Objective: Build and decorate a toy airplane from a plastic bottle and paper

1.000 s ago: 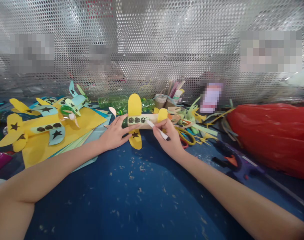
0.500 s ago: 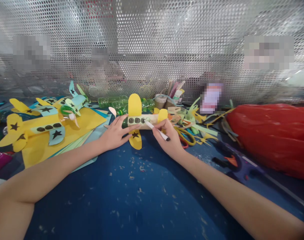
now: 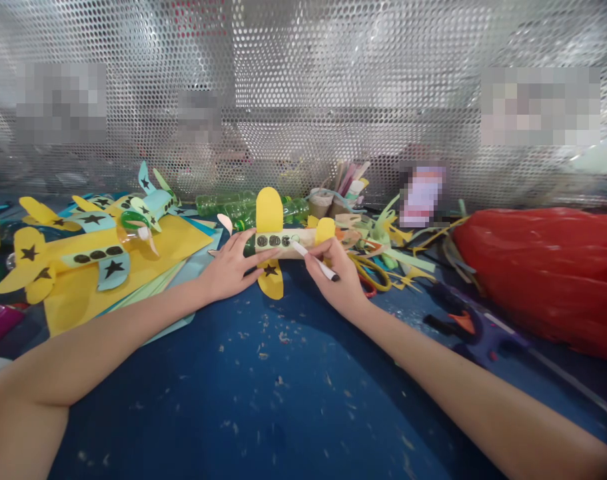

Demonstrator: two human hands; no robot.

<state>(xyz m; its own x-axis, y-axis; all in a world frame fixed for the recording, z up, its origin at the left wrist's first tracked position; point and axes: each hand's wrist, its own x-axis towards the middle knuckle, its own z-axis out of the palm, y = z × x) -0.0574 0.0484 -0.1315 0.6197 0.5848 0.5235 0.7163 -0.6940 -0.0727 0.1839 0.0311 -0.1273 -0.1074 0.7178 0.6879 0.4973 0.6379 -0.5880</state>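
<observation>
A toy airplane point(image 3: 307, 237), made from a green plastic bottle wrapped in pale paper with yellow wings, lies across the middle of the blue table. Dark filled circles run along its side, followed by a pale outlined one. My left hand point(image 3: 233, 267) holds its front end, fingers laid over the body and around it. Pinched in my right hand point(image 3: 339, 277) is a white marker point(image 3: 313, 261) with a black end, its tip at the row of circles. A black star marks the near wing point(image 3: 270, 279).
Finished-looking paper airplanes point(image 3: 93, 257) and coloured sheets point(image 3: 183, 233) lie left. Behind are green bottles point(image 3: 226, 203) and cups of sticks point(image 3: 321, 200) before a perforated metal screen point(image 3: 303, 80). Right are scissors point(image 3: 376, 273), paper scraps point(image 3: 393, 247), a glue gun point(image 3: 483, 330) and a red plastic bag point(image 3: 538, 273).
Both hands and the airplane keep nearly the same place. The marker tip has shifted very slightly, and the circle at it looks a little darker.
</observation>
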